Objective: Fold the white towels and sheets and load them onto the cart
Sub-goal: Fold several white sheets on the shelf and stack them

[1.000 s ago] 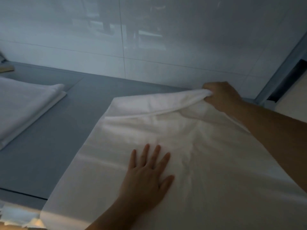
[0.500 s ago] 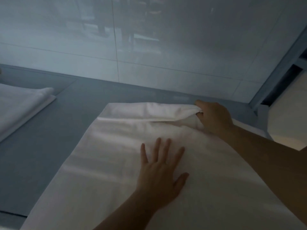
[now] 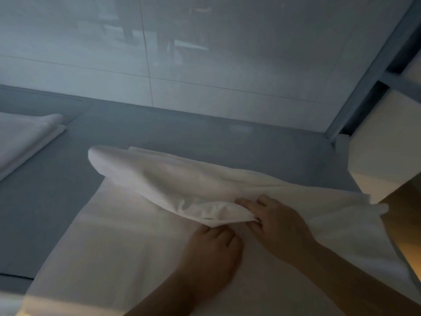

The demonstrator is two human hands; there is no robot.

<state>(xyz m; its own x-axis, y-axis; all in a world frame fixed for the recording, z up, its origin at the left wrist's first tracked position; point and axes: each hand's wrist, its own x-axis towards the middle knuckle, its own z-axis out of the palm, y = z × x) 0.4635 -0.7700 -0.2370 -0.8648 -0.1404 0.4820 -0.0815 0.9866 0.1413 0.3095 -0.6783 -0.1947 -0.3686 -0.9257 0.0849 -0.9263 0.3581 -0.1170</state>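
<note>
A white sheet lies spread on the grey table. Its far edge is folded back toward me in a loose roll that runs from the far left corner to my right hand. My right hand pinches that folded edge near the sheet's middle, thumb under the cloth and fingers on top. My left hand rests on the flat part of the sheet just below the fold. Its fingertips are hidden under the folded cloth.
A folded white stack sits at the left edge of the table. A pale tiled wall rises behind the table. At the right stand a grey metal frame and a pale box-like block.
My right hand has pulled the sheet's far edge toward me, from the far side to the middle. The fold now covers my left hand's fingertips. The view has tilted down and left.
</note>
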